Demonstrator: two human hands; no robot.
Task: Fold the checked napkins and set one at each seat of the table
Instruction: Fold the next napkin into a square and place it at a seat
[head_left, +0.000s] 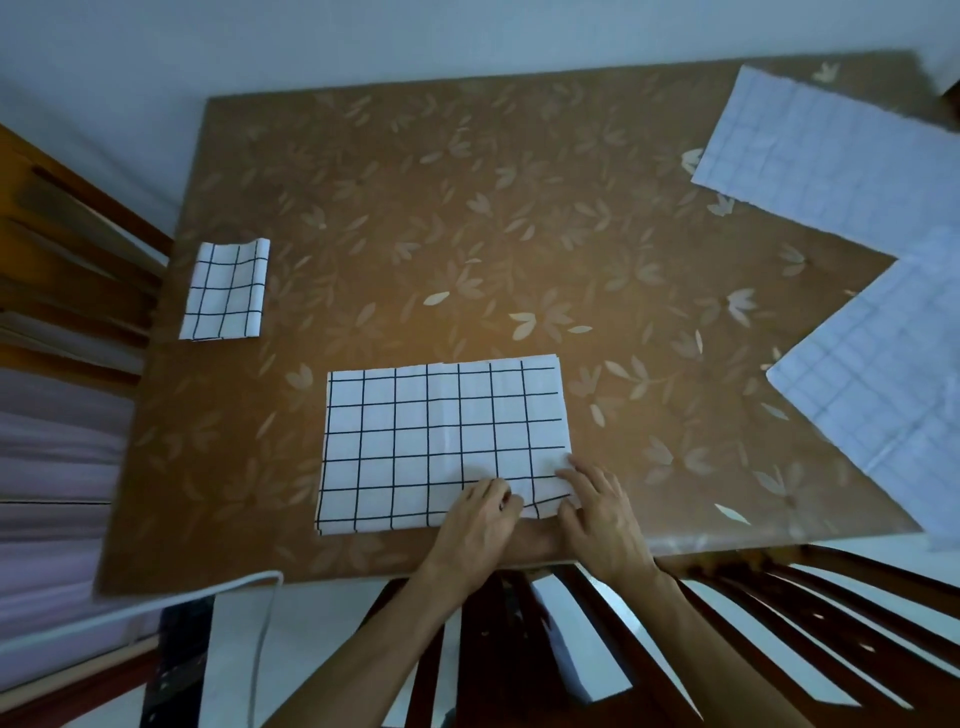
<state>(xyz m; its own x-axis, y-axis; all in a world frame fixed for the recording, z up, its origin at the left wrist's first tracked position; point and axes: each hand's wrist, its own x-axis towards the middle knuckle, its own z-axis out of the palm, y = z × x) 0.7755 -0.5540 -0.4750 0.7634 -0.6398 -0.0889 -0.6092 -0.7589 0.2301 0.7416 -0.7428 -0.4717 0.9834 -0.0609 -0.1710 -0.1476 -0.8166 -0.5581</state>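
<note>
A white napkin with a black check (415, 441), folded to a wide rectangle, lies on the brown leaf-patterned table (467, 208) near its front edge. My left hand (480, 519) and my right hand (597, 512) are side by side at its near right corner, and the fingers of both pinch the cloth there, where the edge is slightly lifted. A small folded checked napkin (226, 291) lies at the table's left edge, by the left chair. Two unfolded checked napkins lie flat at the right, one far (831, 156) and one nearer (883, 374).
A dark wooden chair (67, 249) stands at the table's left side. Another chair's slatted back (779, 623) is below the front edge, beside my arms. A white cable (260, 623) hangs down at the front left. A pale wall runs behind the table.
</note>
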